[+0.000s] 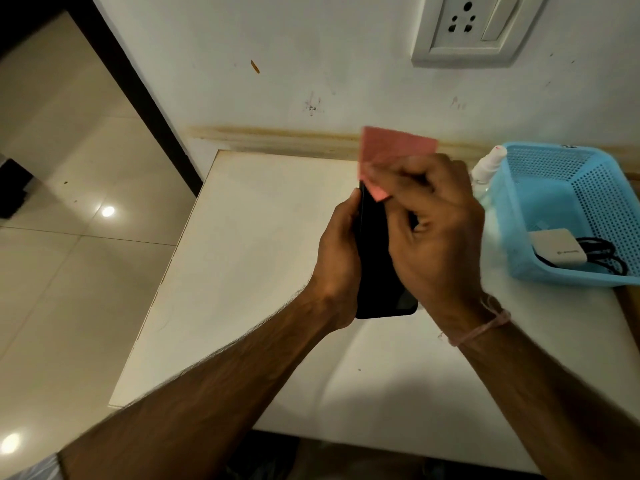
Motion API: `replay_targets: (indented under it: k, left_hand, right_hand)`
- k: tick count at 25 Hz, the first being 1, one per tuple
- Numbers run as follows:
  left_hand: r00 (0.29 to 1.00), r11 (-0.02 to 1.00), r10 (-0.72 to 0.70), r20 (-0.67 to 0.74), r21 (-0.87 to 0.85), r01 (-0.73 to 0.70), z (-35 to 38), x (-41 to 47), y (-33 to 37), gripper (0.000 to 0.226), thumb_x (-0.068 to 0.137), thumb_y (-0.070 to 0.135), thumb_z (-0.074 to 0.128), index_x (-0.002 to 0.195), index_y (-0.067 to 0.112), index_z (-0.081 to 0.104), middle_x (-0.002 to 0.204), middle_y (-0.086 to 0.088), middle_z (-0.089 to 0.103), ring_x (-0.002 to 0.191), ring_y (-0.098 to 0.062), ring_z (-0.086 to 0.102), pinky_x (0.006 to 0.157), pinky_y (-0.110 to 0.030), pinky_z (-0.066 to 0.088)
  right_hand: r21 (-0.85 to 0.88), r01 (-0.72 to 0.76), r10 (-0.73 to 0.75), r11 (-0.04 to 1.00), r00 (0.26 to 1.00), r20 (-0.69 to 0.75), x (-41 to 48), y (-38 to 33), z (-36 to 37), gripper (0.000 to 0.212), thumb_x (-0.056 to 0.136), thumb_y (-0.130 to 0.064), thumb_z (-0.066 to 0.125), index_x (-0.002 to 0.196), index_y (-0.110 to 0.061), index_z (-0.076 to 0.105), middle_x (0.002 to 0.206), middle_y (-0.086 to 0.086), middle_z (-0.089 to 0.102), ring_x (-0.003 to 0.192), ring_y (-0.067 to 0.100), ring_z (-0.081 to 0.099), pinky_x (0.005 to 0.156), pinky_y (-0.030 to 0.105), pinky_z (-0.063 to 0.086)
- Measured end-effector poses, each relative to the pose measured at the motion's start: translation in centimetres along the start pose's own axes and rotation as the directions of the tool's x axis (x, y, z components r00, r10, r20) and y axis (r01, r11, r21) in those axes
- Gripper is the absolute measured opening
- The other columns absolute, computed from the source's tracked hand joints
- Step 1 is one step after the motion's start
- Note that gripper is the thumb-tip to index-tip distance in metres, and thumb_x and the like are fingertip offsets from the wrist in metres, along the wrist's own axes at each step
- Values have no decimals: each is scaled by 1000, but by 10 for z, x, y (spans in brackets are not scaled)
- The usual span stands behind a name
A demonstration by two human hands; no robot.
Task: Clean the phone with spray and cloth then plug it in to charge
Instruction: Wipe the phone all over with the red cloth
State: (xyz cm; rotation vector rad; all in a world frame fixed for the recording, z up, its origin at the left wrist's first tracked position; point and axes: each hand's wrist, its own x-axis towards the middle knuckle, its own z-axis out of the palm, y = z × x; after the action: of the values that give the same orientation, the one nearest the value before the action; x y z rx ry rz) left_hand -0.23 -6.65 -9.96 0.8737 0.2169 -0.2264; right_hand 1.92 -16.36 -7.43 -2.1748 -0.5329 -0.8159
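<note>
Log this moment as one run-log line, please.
step: wiping | left hand: holds phone | right hand: pink cloth on phone | charger: in basket, unplugged

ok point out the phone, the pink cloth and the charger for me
phone [375,271]: head view, on the dark screen between the two hands.
pink cloth [394,145]: head view, on the free upper part above the fingers.
charger [557,249]: head view, on the white adapter's top face, inside the blue basket.
</note>
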Motion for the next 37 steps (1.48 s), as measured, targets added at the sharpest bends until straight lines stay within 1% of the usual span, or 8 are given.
replay_targets:
  k: [3, 8, 15, 20, 25, 28, 32, 37]
  left_hand:
    - [1000, 1000, 9, 18, -11, -8, 0, 0, 1, 48, 106, 38, 33, 110, 13, 74, 106, -8, 76, 98, -22, 72, 79, -28, 58]
    - [999, 999, -37, 34, -5, 37, -1, 0, 5, 57, 104, 50, 32, 121, 9, 68, 101, -9, 73, 89, -26, 71, 72, -32, 59]
    - [1000, 1000, 15, 0, -23, -15, 3, 0, 3, 49, 106, 41, 33, 118, 10, 68, 108, -7, 76, 98, -22, 72, 80, -28, 59]
    - [998, 999, 16, -55, 44, -14, 1, 1, 5, 59, 105, 49, 32, 130, 4, 62, 105, -10, 72, 95, -27, 68, 77, -31, 59]
    - [999, 999, 42, -17, -31, -43, 5, -1, -2, 46, 106, 37, 32, 107, 15, 73, 104, -4, 77, 97, -19, 73, 79, -26, 58]
    - [999, 997, 42, -4, -65, -42, 4, -2, 2, 48, 105, 43, 35, 113, 12, 71, 104, -6, 76, 95, -21, 72, 80, -28, 59]
    - [998, 999, 39, -47, 18, -38, 4, 0, 4, 52, 105, 48, 33, 121, 11, 67, 103, -5, 74, 98, -24, 69, 84, -32, 57]
    - [997, 997, 75, -10, 1, -75, 8, -3, 3, 50, 108, 37, 28, 133, 7, 59, 118, -8, 72, 109, -20, 69, 94, -29, 55]
  right_hand:
    - [12, 51, -52, 999, 998, 19, 1, 0, -3, 24, 94, -11, 59, 115, -13, 72, 103, 5, 65, 96, 23, 57, 84, 24, 50]
    - [-63, -114, 109, 992, 992, -68, 7, 24, -15, 23, 94, -7, 63, 116, -6, 71, 106, 13, 67, 98, 29, 61, 89, 21, 49]
    - [-33, 16, -16, 999, 1000, -4, 0, -3, -1, 26, 93, -6, 62, 116, -14, 71, 104, 4, 66, 95, 23, 56, 84, 18, 45]
    - [-81, -125, 120, 989, 990, -73, 6, 16, -12, 23, 95, -8, 63, 116, -6, 71, 108, 12, 68, 99, 28, 60, 89, 14, 42]
    - [-2, 33, -32, 999, 999, 1, -2, -9, 1, 23, 96, -12, 59, 115, -11, 72, 108, 6, 66, 103, 23, 56, 90, 17, 45]
    - [-68, 37, -40, 997, 998, -39, 4, 5, -8, 24, 95, -6, 59, 116, -9, 71, 108, 10, 67, 101, 27, 58, 89, 20, 45]
    - [-117, -55, 43, 992, 994, -98, 7, 16, -12, 23, 95, -3, 61, 116, -7, 71, 107, 12, 67, 99, 31, 60, 89, 17, 43]
    - [-30, 91, -91, 995, 996, -13, 1, -3, -3, 25, 95, -8, 63, 118, -13, 70, 112, 5, 66, 106, 25, 56, 94, 19, 45]
